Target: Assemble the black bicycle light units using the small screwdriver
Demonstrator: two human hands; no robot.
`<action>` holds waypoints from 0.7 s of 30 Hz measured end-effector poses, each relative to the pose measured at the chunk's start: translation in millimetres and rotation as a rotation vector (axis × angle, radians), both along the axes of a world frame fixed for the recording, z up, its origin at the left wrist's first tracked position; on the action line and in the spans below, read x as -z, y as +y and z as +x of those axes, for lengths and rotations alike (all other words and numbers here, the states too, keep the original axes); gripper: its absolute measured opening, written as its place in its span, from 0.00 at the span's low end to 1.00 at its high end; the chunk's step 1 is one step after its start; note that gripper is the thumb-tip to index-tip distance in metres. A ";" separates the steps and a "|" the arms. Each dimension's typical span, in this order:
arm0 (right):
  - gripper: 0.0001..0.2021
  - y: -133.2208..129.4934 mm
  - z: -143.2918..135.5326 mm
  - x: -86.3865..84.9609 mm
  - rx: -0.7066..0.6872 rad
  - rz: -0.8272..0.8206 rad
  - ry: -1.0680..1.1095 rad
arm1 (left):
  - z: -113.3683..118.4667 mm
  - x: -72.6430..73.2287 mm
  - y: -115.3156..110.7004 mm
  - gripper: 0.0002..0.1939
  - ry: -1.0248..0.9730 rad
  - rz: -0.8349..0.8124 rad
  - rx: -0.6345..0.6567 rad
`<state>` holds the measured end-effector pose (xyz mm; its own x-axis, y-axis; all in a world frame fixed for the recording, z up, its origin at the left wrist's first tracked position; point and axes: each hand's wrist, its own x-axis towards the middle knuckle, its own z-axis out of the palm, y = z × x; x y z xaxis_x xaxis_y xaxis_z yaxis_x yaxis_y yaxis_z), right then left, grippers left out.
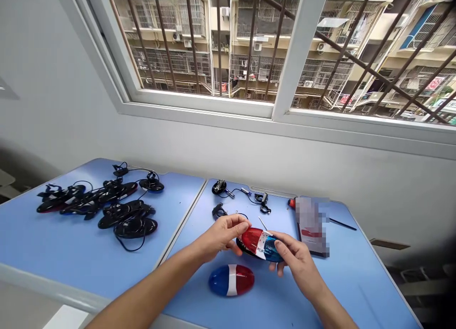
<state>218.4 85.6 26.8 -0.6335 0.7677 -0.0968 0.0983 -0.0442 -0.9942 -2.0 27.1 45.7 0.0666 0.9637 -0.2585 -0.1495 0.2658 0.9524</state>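
Between my two hands, above the right table, is an oval red, white and blue siren light [262, 243], tilted, with a black base partly showing under its clear coloured cover. My left hand [228, 231] is closed at the red end, thumb and forefinger on its edge. My right hand [297, 260] grips the blue end, with the thumb on top and fingers underneath. Just below them on the table lies another oval cover [231, 280], glossy, blue on the left, white in the middle and red on the right. A thin metal rod [262, 223] shows behind the held light.
Several black lamp units with cables [124, 212] lie heaped on the left table [178, 205]. Behind my hands are a small black round part [219, 187], wires and black clamps [262, 203]. A partly blurred box [311, 227] lies at right, near a black stick [342, 224]. A barred window rises behind.
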 end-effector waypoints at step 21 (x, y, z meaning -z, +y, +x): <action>0.24 7.1 3.4 19.0 0.004 0.838 -0.099 | -17.7 6.9 3.0 0.27 0.255 0.154 0.131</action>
<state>221.8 92.7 7.8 -0.6490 0.6125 0.4514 0.1880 0.7040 -0.6849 -19.7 30.1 38.8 0.1449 0.9802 -0.1346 0.1253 0.1168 0.9852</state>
